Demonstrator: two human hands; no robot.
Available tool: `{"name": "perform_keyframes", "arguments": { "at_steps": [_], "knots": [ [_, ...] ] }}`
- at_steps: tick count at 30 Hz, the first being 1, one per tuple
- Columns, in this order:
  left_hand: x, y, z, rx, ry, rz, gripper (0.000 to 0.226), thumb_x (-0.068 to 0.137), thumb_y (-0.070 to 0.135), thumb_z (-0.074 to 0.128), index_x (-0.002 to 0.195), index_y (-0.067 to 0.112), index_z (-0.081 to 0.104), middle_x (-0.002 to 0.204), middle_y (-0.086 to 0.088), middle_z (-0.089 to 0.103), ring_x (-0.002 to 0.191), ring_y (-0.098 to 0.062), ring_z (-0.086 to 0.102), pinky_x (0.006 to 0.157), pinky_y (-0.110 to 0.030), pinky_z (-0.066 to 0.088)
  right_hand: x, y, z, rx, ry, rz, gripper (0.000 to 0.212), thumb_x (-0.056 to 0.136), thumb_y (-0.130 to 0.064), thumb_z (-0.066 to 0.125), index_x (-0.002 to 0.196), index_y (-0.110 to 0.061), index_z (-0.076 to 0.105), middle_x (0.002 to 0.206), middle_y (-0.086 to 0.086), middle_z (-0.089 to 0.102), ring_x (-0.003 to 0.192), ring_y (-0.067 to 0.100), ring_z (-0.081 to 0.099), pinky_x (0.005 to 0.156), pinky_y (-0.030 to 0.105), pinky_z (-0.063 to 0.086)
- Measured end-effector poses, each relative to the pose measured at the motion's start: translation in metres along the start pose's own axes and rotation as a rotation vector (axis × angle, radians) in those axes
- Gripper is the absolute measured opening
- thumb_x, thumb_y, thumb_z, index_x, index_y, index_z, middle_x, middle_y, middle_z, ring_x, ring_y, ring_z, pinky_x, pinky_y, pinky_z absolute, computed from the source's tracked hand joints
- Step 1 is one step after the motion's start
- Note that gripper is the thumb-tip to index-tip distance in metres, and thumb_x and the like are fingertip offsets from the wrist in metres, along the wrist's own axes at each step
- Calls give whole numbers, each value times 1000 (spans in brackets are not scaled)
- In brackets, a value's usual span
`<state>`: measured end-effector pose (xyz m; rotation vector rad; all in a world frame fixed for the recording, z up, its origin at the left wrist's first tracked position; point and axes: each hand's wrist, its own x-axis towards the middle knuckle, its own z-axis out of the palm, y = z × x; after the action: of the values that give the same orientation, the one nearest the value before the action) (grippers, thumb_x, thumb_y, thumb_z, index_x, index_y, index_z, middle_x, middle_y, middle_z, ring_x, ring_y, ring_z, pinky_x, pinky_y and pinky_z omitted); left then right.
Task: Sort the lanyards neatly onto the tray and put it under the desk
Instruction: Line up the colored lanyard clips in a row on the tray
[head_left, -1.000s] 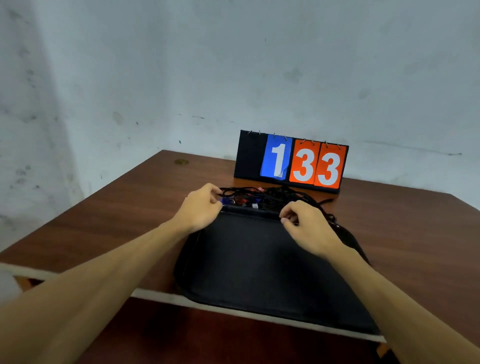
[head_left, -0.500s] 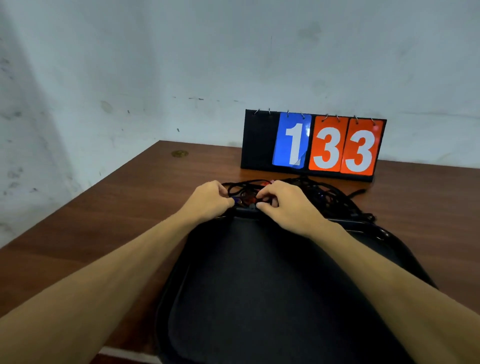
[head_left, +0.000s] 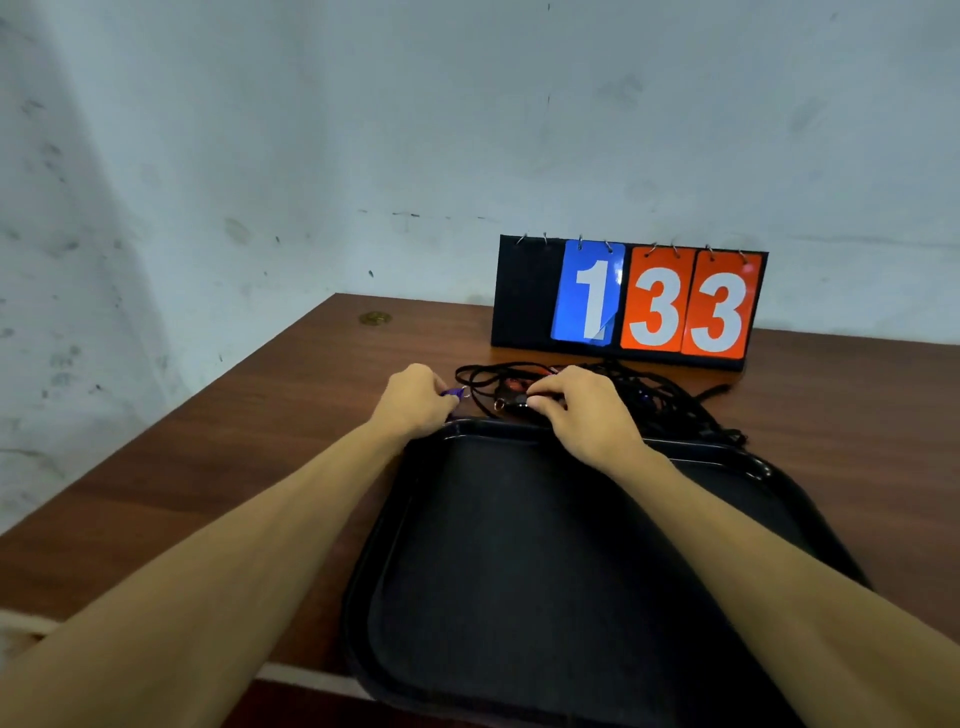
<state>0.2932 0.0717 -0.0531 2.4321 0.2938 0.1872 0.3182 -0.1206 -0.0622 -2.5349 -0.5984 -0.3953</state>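
From my end, the left hand (head_left: 413, 402) has its fingers curled around a small purple clip (head_left: 454, 392) with a metal ring, just past the far rim of the tray. The right hand (head_left: 584, 415) is curled too, pinching a black clip (head_left: 514, 397) with a bit of red beside it. I can't see exactly how its fingertips sit. Both clips belong to the lanyards (head_left: 670, 402), which lie in a black tangle on the desk (head_left: 234, 467), beyond the tray and spilling towards its far right corner. None are on the tray (head_left: 519, 571) yet. Its dark floor is bare, and its near edge seems to hang over the front of the desk. My main worry is the knot. If the two clips sit on cords that cross, pulling them apart could tighten the tangle or drag the whole bundle along with them. A sharp tug could also sweep cords against the number board (head_left: 628, 301), which stands close behind the pile in front of the wall, and tip it over. Leaning a forearm on the overhanging tray might tilt it off the edge. I judge that slow pulls, one cord at a time, are safest here.
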Motion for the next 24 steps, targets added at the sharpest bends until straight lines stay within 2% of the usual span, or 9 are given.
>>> {"name": "perform_keyframes", "arguments": {
  "at_steps": [2, 4, 7, 10, 11, 15, 20, 22, 24],
  "knots": [
    [-10, -1, -5, -30, 153, 39, 23, 90, 20, 61, 106, 4, 69, 101, -8, 69, 85, -14, 55, 77, -25, 42, -6, -2, -5, -1, 73, -17, 29, 92, -27, 59, 119, -17, 65, 118, 1, 56, 114, 13, 49, 91, 24, 43],
    [-20, -2, -11, -113, 276, 83, 25, 90, 19, 62, 110, 4, 68, 103, -7, 69, 85, -11, 54, 77, -22, 40, -15, -6, -11, 66, 180, 2, 32, 92, -25, 60, 122, -13, 62, 124, 4, 44, 126, 14, 39, 93, 26, 47],
    [-39, 0, -16, -293, 343, 146, 24, 90, 21, 61, 110, 8, 66, 105, -5, 67, 87, -9, 58, 78, -22, 44, -28, -12, -16, 170, 264, 66, 32, 92, -21, 58, 123, -12, 59, 129, 6, 38, 135, 15, 30, 93, 29, 50],
    [-58, 1, -14, -261, 281, 222, 22, 90, 23, 61, 111, 16, 65, 111, 0, 59, 88, -6, 57, 83, -24, 46, -41, -13, -22, 210, 276, 106, 28, 94, -19, 56, 121, -12, 60, 124, 6, 49, 122, 12, 44, 82, 9, 40],
    [-62, 2, -13, -235, 245, 229, 23, 91, 22, 61, 112, 16, 64, 111, 1, 55, 84, -3, 55, 82, -22, 42, -45, -12, -23, 218, 274, 110, 26, 95, -18, 55, 119, -12, 61, 120, 6, 54, 114, 11, 49, 79, 8, 37],
    [-74, 1, -10, -187, 102, 241, 24, 90, 18, 60, 113, 15, 61, 108, 0, 60, 92, -11, 58, 79, -20, 39, -63, -15, -25, 260, 131, 95, 22, 96, -14, 53, 115, -13, 63, 108, 3, 60, 94, 13, 58, 84, 23, 46],
    [-80, -6, -10, -113, -97, 352, 46, 93, 12, 53, 135, 30, 43, 90, 2, 58, 80, -14, 59, 75, -21, 44, -72, -18, -17, 194, -24, 23, 22, 96, -11, 53, 113, -14, 65, 113, 3, 60, 104, 16, 57, 91, 23, 43],
    [-78, -10, -10, -47, -112, 402, 49, 94, 11, 50, 133, 39, 42, 92, 0, 56, 82, -13, 55, 83, -28, 44, -72, -19, -14, 170, -61, 6, 24, 96, -10, 52, 116, -13, 65, 116, 3, 59, 109, 16, 55, 93, 21, 41],
    [-74, -13, -9, 21, -77, 392, 47, 96, 10, 44, 128, 44, 46, 96, 3, 56, 91, -11, 49, 91, -34, 33, -71, -20, -10, 145, -82, -17, 25, 96, -11, 52, 117, -15, 65, 115, 3, 59, 110, 16, 55, 94, 21, 40]
  ]
}}
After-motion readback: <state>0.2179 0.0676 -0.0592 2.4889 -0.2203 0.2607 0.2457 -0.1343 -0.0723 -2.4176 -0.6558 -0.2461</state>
